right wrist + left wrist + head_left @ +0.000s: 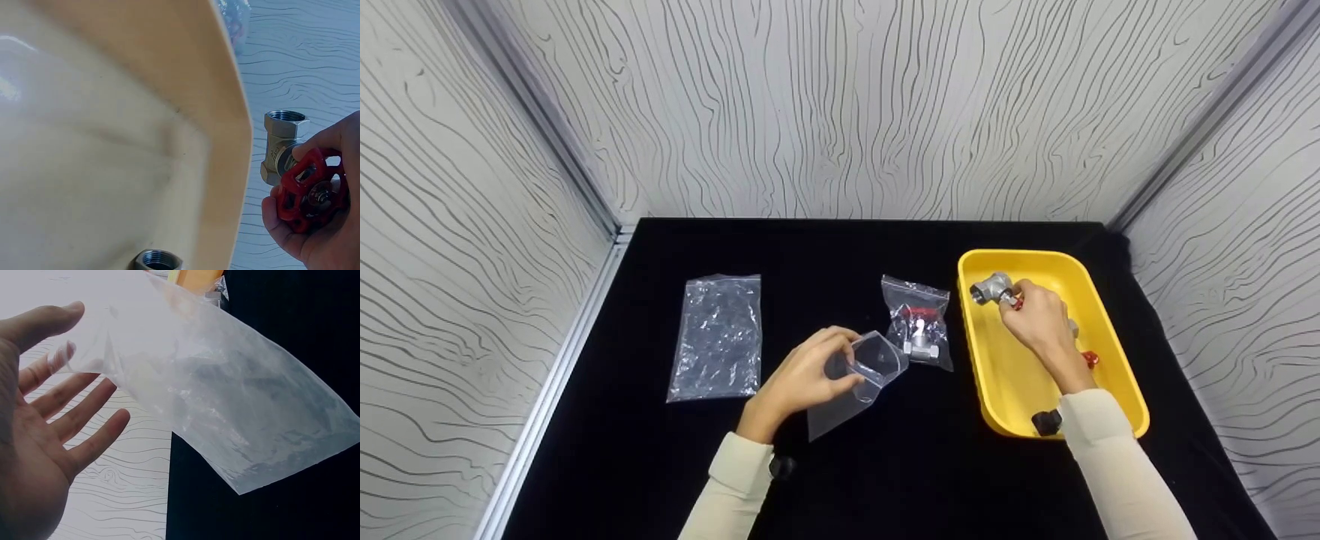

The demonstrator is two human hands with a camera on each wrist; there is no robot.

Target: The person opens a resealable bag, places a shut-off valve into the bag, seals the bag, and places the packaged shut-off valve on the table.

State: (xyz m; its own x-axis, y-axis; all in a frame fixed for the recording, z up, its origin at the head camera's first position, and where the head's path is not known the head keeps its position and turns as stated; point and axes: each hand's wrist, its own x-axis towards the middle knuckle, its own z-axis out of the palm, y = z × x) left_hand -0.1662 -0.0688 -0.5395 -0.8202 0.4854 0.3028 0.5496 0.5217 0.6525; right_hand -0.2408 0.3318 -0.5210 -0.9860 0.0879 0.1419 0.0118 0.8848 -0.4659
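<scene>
The left hand (808, 377), thumb and fingers partly apart, holds a clear bag (840, 411) with its mouth gaping. The right hand (1041, 319) grips a metal valve (994, 286) by its red handwheel (319, 194) over the yellow tray (1014, 382), near a bagged valve (920, 330).

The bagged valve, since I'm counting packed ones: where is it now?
In the head view, the bagged valve lies right of centre on the black surface, just left of the yellow tray and beside the open bag in the left hand.
</scene>
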